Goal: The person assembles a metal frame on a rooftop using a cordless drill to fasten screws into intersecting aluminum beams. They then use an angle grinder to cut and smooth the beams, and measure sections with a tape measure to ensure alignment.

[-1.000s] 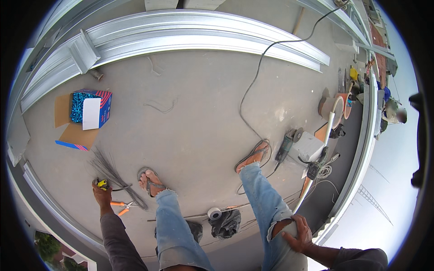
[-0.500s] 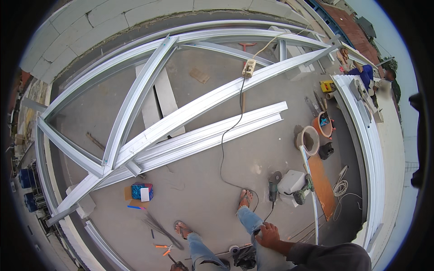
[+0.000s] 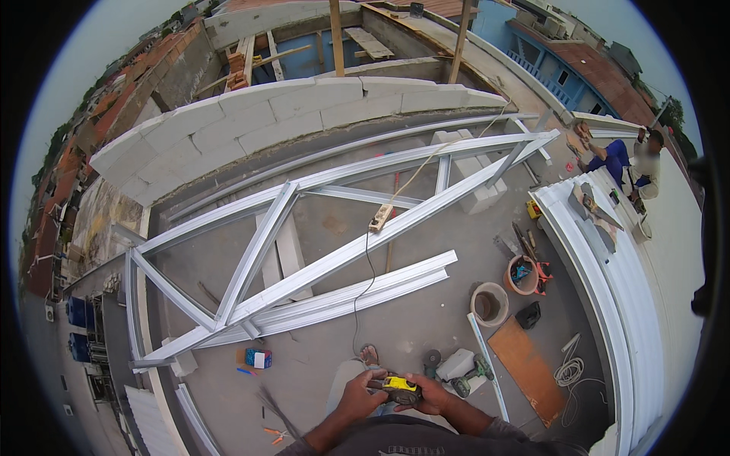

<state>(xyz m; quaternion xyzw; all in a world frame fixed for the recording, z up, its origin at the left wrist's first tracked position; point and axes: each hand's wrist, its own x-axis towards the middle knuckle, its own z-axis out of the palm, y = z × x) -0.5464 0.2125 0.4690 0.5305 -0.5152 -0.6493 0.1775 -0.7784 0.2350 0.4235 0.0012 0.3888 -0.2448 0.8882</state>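
A yellow and black tape measure (image 3: 401, 387) is held between my two hands, close to my body and above my legs. My left hand (image 3: 360, 395) closes on its left side. My right hand (image 3: 430, 394) grips it from the right. Beyond my hands stretches a silver metal truss (image 3: 327, 262), raised on white blocks. An angle grinder (image 3: 432, 360) lies on the floor just past my right hand, beside a white block (image 3: 456, 364) and a green power tool (image 3: 480, 367).
A power strip (image 3: 381, 217) rests on the truss, its cord trailing toward my foot. Loose metal channels (image 3: 357, 292) lie beneath it. To the right are buckets (image 3: 489, 302), a wooden board (image 3: 526, 370), coiled cable (image 3: 569, 372) and stacked metal sheets (image 3: 608, 281). Another person (image 3: 635, 163) sits at far right.
My right hand has left my knee, and my left hand has come up from the lower edge; both now hold the tape measure. The view has tilted up, showing roofs beyond the wall.
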